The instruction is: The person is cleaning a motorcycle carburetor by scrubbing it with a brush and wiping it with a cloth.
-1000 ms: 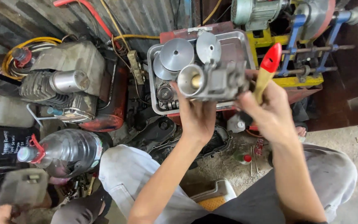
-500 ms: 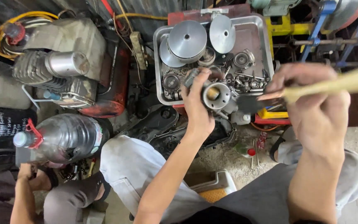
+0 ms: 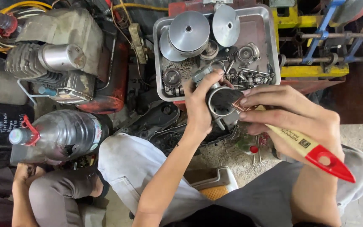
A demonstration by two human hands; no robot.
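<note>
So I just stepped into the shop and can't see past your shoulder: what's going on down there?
A seated person holds a small metal engine part up in the left hand, its round opening facing up. The right hand grips a paintbrush with a pale handle and red end, its bristles pushed into that opening. Just beyond sits a metal tray of pulleys, gears and small parts. A large plastic bottle lies to the left, beside another person's knee.

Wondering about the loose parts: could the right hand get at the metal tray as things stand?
Probably, but not freely: the right hand grips a paintbrush whose bristles sit in the metal part held by the left hand. The metal tray lies just beyond, nothing between.
</note>
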